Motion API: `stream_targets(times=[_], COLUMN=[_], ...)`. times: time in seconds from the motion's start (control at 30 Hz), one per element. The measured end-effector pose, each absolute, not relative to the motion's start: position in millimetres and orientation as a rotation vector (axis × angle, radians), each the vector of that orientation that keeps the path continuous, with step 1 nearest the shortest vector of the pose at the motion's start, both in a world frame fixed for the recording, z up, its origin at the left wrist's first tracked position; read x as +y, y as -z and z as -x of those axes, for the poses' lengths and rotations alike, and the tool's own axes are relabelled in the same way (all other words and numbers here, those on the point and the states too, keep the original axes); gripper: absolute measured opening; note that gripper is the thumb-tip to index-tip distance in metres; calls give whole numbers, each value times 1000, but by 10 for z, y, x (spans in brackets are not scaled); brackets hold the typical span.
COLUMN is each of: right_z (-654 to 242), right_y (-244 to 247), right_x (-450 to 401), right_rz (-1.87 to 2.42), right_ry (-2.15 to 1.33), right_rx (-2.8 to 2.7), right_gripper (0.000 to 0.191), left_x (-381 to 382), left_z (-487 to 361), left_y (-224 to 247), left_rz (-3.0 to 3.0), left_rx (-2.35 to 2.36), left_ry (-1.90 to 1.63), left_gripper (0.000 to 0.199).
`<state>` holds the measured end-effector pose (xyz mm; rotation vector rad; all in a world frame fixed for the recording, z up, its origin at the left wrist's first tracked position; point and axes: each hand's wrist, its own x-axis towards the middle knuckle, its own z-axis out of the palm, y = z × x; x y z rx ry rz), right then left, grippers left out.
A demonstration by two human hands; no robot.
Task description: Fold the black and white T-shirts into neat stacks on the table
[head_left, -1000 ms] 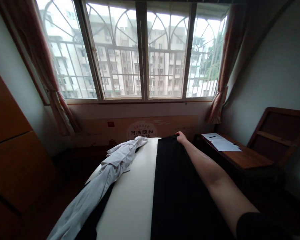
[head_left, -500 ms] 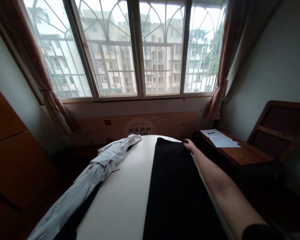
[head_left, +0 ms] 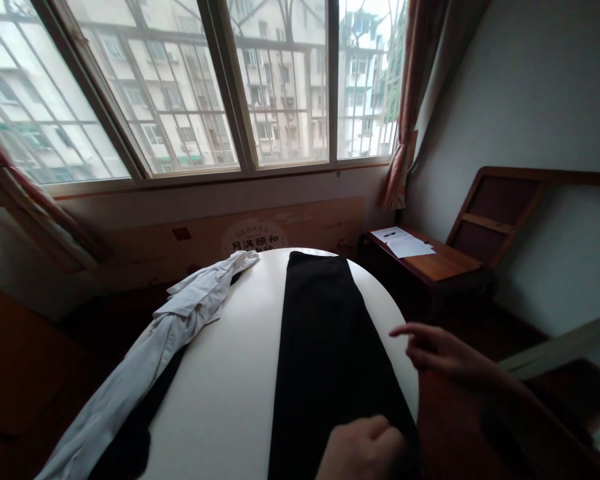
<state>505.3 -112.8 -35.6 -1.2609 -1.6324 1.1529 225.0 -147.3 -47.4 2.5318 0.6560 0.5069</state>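
A long black folded garment [head_left: 325, 333], which looks like trousers, lies lengthwise on the white round-ended table [head_left: 220, 380]. My right hand [head_left: 435, 350] hovers off the table's right edge, index finger stretched out and the others loosely bent, holding nothing. At the bottom of the view, my left hand [head_left: 360, 448] is closed over the near part of the black garment. Its knuckles show, but its fingertips are hidden, so I cannot tell whether it grips cloth. A crumpled white shirt [head_left: 175, 333] drapes along the table's left edge, with dark cloth [head_left: 155, 407] beneath it.
A low wooden table [head_left: 453, 261] with paper sheets [head_left: 405, 243] stands at the right, beside a wooden-framed chair back [head_left: 500, 207]. A printed panel [head_left: 310, 223] leans under the barred window. Curtains [head_left: 400, 160] hang at both sides.
My right hand has let go of the garment's far right corner and drawn back toward me. My left hand has come into view at the bottom. The view has turned right and down.
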Motion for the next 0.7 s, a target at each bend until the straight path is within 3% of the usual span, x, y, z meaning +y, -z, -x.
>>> stream_targets(times=[0.1,0.2,0.27,0.33,0.43,0.53,0.7], right_z=[-4664,-4261,-4086,-4007,-4007,-4029,-3990], right_y=[593,792,839,829,815,875,961], right_x=[-2055,-2455,-2510,-2499,-2495,-2548,-2687], right_rz=[1205,1178,1176,1195,1264,1249,1199], right_ry=[-1233,-1225,-1149,-1078,-1048,-1076,-1008], right_rx=[-1515,-1383,-1355,-1354,-1269,-1116,-952], right_gripper=[69,73,63,41,14,17,22], left_x=[-1522,-1675,-1808,-1936,-2070,-2126,-2221], left_z=[-2258,-2296,-2302,-2240,-1984,-1629,-1138], left_y=[418,354,341,356,453,671,1063], left_rz=[-2585,-2644,-2723,-2770,-2765,-2867,-2909], left_rx=[756,726,671,649,710,870,1126], left_ry=[-552,-605,-641,-675,-748,-798,-745], left_gripper=[21,21,21,23,45,68,74])
